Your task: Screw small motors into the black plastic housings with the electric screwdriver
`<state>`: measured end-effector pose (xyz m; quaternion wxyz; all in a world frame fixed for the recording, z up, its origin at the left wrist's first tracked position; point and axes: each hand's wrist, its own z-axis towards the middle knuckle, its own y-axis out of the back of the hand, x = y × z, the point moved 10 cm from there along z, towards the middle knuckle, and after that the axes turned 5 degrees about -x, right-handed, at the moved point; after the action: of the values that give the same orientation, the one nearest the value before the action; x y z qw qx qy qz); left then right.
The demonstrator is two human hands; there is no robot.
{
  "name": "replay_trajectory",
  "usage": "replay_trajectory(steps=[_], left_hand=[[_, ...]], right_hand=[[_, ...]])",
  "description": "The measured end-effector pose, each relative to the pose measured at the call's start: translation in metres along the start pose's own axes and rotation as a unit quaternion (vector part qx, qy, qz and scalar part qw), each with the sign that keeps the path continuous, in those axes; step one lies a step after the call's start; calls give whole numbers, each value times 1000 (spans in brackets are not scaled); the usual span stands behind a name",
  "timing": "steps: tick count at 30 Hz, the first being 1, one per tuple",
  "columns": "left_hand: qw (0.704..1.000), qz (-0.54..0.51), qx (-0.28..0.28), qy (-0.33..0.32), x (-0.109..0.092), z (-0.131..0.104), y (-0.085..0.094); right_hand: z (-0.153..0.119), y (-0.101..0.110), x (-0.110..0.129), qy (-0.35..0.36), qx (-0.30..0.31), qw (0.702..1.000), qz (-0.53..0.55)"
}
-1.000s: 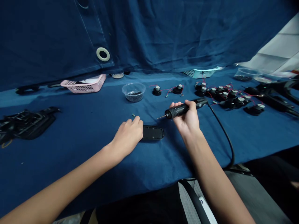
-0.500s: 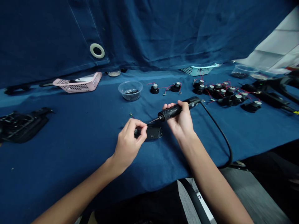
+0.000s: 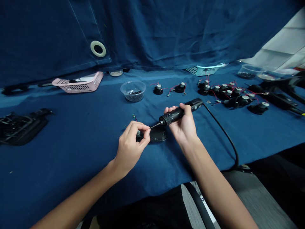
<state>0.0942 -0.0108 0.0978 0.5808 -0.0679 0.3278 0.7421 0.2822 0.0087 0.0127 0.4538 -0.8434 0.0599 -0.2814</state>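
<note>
My right hand (image 3: 183,124) is wrapped round a black electric screwdriver (image 3: 175,115), its cable trailing off to the right. The bit points left and down, and its tip meets the fingertips of my left hand (image 3: 134,143). Thumb and index finger of that hand are pinched together; what sits between them is too small to make out, if anything. Below the bit lies a black plastic housing (image 3: 157,135) on the blue cloth, partly hidden by my left fingers. A small green-tipped wire end (image 3: 134,117) sticks out behind my left hand.
A clear tub (image 3: 133,92) of small dark screws stands beyond my hands. Several small speakers with red wires (image 3: 224,92) sit at the right. A pink basket (image 3: 79,84) and a teal basket (image 3: 203,70) are at the back. Black plastic parts (image 3: 23,125) lie at the left.
The screwdriver has moved slightly left and down, bringing its bit tip to my left fingertips. My left hand keeps its pinch in nearly the same place.
</note>
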Motion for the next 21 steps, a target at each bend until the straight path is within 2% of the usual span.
replay_trajectory(steps=[21], left_hand=[[999, 30, -4, -33, -4, -4, 2]], right_hand=[[0, 4, -4, 4, 0, 1000, -8]])
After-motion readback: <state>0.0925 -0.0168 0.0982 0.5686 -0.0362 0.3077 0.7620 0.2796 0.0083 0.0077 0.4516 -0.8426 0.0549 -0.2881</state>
